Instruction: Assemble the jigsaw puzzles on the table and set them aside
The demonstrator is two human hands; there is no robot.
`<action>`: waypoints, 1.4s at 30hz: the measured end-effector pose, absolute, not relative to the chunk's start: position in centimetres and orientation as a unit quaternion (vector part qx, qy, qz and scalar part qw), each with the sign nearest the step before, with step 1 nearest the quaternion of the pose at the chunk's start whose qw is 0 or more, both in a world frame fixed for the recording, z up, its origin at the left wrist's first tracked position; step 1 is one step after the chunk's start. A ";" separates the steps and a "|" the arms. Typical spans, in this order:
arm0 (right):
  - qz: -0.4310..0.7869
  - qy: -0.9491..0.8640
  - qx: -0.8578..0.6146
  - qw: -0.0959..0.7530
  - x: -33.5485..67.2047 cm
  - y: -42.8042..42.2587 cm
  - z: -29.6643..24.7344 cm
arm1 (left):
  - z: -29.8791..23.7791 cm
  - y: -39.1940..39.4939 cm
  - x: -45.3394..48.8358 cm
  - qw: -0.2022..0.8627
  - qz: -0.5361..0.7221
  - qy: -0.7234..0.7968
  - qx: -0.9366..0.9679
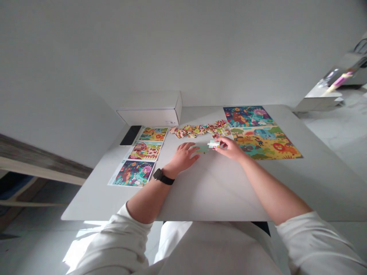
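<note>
My left hand (185,154) lies flat on the white table (212,183), fingers spread, touching a pale green puzzle piece (203,148) at its fingertips. A black watch is on that wrist. My right hand (231,148) pinches a small puzzle piece (213,144) next to the green one. Just beyond both hands lies a row of several loose puzzle pieces (200,130). To the right of my right hand sit two finished colourful puzzles (259,131), one behind the other.
A reference sheet with three colourful pictures (142,156) lies at the left. A black phone (131,135) rests beside it. A white box (151,109) stands at the back against the wall. A white shelf with items (329,93) is at far right.
</note>
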State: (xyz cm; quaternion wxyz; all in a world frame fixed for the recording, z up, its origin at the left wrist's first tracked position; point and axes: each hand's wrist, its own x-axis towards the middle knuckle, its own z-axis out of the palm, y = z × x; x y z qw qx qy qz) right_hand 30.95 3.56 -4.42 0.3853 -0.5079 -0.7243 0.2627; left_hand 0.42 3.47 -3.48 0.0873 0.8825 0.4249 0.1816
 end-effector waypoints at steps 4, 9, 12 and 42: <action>0.224 -0.767 -0.488 0.350 31.3 3.5 -4.4 | -3.4 3.3 0.5 0.097 0.171 0.397 0.897; 0.168 -0.803 -0.479 0.311 31.8 3.8 -4.9 | -3.8 3.4 0.5 0.113 0.157 0.392 0.900; 0.148 -0.818 -0.468 0.301 32.0 3.9 -5.2 | -4.0 3.4 0.6 0.115 0.146 0.396 0.899; 0.068 -0.849 -0.463 0.247 31.1 3.2 -4.5 | -2.0 3.1 -0.2 0.014 0.156 0.564 0.811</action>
